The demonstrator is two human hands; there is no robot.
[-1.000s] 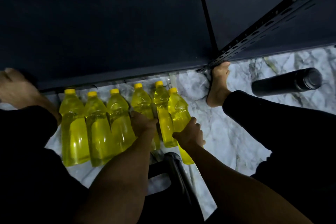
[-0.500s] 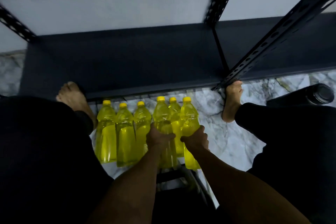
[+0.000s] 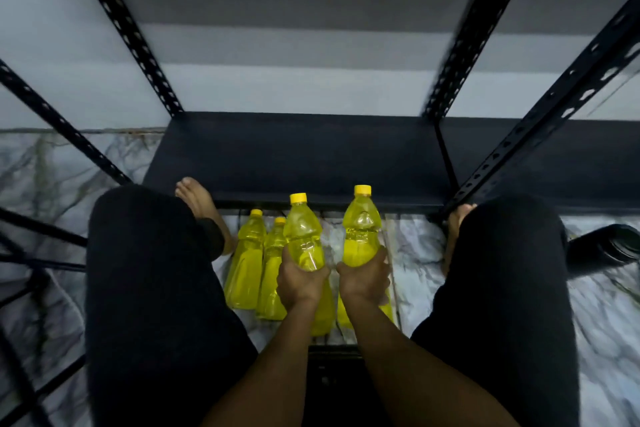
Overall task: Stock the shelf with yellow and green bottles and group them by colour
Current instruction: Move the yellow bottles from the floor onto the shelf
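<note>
— What are the hands doing?

— Each one holds a yellow bottle. The left hand (image 3: 302, 282) has its fingers curled round the lower body of one bottle (image 3: 303, 239), and the right hand (image 3: 364, 279) grips a second bottle (image 3: 361, 230) the same way. Both bottles are upright, yellow caps on top, side by side with a gap between them.

— And where are they compared with the shelf?

— Raised in front of the bottom shelf (image 3: 311, 152), a dark board with nothing on it. Their caps overlap its front edge in this view. How far off the floor they are, I cannot tell.

— Any other bottles?

— Two more yellow ones stand on the marble floor (image 3: 415, 253) to the left of the hands, touching each other: one nearest the person's left leg (image 3: 244, 270) and one just beside it (image 3: 272, 274), partly hidden by the left hand.

— Anything else around?

— The person's knees in dark trousers frame the scene, bare feet at the shelf's edge. A dark cylinder (image 3: 602, 250) lies on the floor at the far right. Black perforated uprights (image 3: 464, 38) rise from the shelf corners.
</note>
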